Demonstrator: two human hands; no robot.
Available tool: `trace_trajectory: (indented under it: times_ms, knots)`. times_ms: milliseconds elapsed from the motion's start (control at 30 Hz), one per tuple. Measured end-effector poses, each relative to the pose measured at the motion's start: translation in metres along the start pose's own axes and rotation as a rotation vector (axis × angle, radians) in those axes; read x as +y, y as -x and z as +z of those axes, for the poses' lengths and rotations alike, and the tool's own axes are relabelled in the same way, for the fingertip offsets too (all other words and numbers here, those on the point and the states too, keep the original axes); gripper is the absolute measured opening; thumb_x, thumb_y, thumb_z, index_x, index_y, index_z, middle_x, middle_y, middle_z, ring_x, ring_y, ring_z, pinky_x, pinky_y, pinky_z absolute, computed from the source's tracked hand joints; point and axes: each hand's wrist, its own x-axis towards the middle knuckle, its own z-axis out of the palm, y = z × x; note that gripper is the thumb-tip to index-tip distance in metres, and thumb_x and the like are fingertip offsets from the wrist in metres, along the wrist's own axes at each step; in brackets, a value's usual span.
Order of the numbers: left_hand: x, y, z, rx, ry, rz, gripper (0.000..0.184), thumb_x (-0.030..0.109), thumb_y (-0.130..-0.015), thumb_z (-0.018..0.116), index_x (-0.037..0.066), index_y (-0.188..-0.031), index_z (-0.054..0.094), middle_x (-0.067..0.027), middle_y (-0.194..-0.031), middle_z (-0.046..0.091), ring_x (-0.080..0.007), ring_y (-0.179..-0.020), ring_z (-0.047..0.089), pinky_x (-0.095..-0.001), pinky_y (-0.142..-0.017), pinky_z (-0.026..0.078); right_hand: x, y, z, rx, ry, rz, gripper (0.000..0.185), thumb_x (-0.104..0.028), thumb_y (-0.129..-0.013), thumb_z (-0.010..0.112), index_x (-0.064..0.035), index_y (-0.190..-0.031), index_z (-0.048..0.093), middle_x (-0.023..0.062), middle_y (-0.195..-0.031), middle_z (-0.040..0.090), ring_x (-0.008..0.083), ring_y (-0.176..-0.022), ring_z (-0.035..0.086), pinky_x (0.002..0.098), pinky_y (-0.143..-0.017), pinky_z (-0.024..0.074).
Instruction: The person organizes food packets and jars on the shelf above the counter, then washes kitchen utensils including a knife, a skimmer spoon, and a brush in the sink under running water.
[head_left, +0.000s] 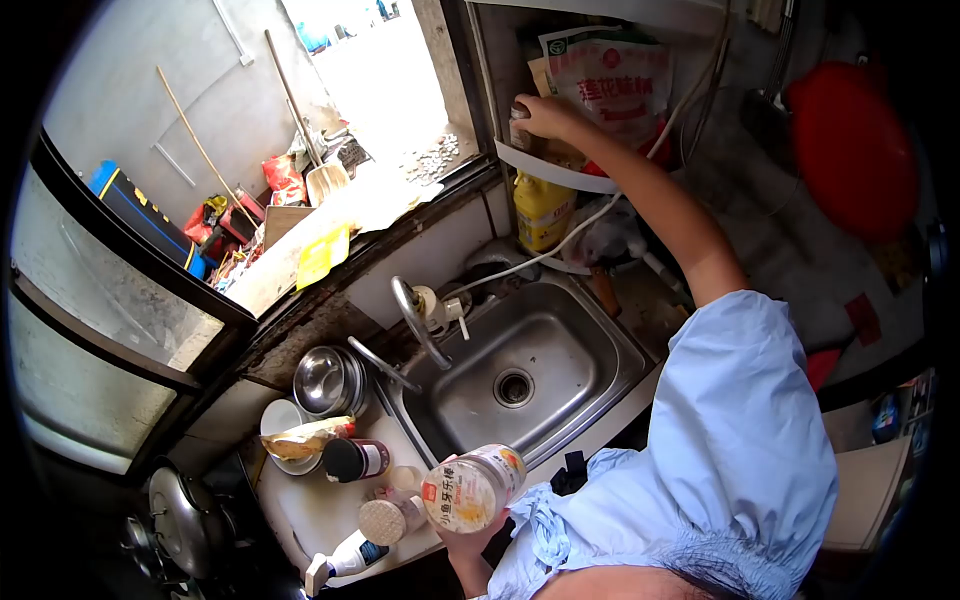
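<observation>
My left hand [468, 548] is wrapped round a clear plastic jar [470, 490] with a printed label and a broad lid, held near my body in front of the counter. My right arm stretches up to the corner shelf [560, 174], where my right hand [545, 117] closes round a small jar [519, 128] at the shelf's left end. Fingers partly cover that small jar, so its contents are hard to make out. Beside the right hand stands a large white-and-red printed bag [612, 85]. A yellow jug [543, 210] stands below the shelf.
A steel sink [545, 350] with a curved faucet [420, 320] lies between the hands. On the counter are stacked steel bowls [330, 381], a dark-lidded jar [356, 459], another jar [391, 516] and a white bottle [347, 562]. A red basin [850, 150] hangs at right.
</observation>
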Motion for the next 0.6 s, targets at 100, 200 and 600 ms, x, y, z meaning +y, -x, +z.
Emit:
trace_trajectory:
  times_ms: [100,200,600]
  knots:
    - [-0.002,-0.001,0.008,0.091,0.050,-0.146,0.087,0.009,-0.047,0.080,-0.001,-0.119,0.034,-0.0123,-0.115,0.045,-0.0208,-0.104,0.046,-0.0329,-0.090,0.038,0.002,0.005,0.002,0.011,0.067,-0.083,0.059,-0.035,-0.076,0.058,-0.0097,-0.124,0.036,0.0190,-0.103,0.055,0.0330,-0.091,0.054,0.0382,-0.076,0.0441]
    - [0.014,-0.022,0.030,0.153,0.027,-0.119,0.082,0.008,-0.049,0.078,-0.002,-0.118,0.035,-0.0118,-0.112,0.047,-0.0193,-0.101,0.049,-0.0319,-0.088,0.039,-0.009,0.027,-0.019,0.066,0.074,-0.087,0.053,-0.040,-0.077,0.054,-0.0078,-0.118,0.043,0.0190,-0.109,0.052,0.0306,-0.098,0.053,0.0383,-0.081,0.0426]
    - [0.020,-0.168,0.139,-0.129,-0.315,0.276,0.080,0.026,-0.061,0.072,0.000,-0.123,0.029,-0.0191,-0.116,0.040,-0.0336,-0.106,0.040,-0.0408,-0.090,0.029,-0.068,0.198,-0.038,-0.170,-0.721,-0.658,0.062,-0.025,-0.063,0.070,-0.0088,-0.118,0.046,0.0113,-0.110,0.050,0.0237,-0.101,0.050,0.0335,-0.086,0.0400]
